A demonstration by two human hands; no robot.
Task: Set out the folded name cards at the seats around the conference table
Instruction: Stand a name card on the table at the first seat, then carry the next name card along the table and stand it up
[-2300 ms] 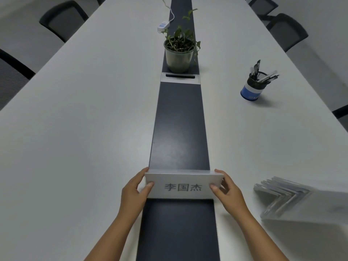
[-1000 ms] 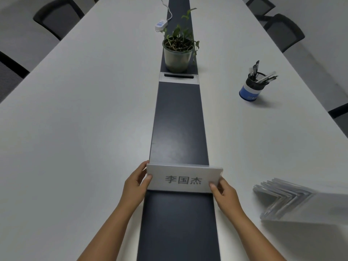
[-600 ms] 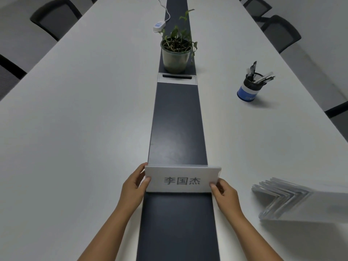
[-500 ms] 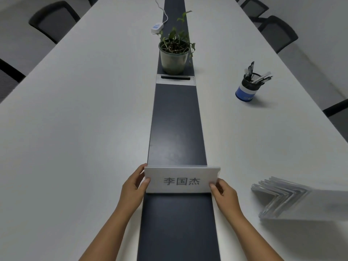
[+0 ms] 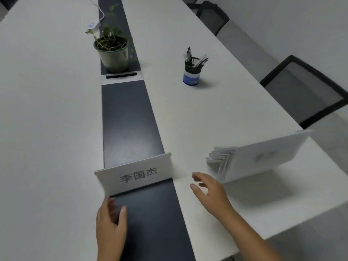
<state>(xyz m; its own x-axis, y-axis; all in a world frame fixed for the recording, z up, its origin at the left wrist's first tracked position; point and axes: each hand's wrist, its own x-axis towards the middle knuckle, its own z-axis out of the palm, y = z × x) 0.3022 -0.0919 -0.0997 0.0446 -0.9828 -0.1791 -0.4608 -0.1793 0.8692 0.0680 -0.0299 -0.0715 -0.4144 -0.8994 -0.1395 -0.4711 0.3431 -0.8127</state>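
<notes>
A folded white name card (image 5: pixel 136 175) with three printed characters stands upright by itself across the dark centre strip (image 5: pixel 130 117) of the white conference table (image 5: pixel 47 110). My left hand (image 5: pixel 110 221) hovers just below the card's left end, fingers relaxed, holding nothing. My right hand (image 5: pixel 209 189) is off the card, fingers spread, between it and a nested stack of several folded name cards (image 5: pixel 254 157) at the right, touching neither.
A potted plant (image 5: pixel 113 51) stands on the strip farther up, behind a cable slot (image 5: pixel 121 77). A blue pen cup (image 5: pixel 192 72) sits right of centre. Black mesh chairs (image 5: pixel 305 89) line the table's right side. A white adapter (image 5: pixel 92 26) with its cord lies far back.
Both hands have let go of the name card, which now stands alone. My right hand moved right toward the stack, my left drew back. The view has swung to the right.
</notes>
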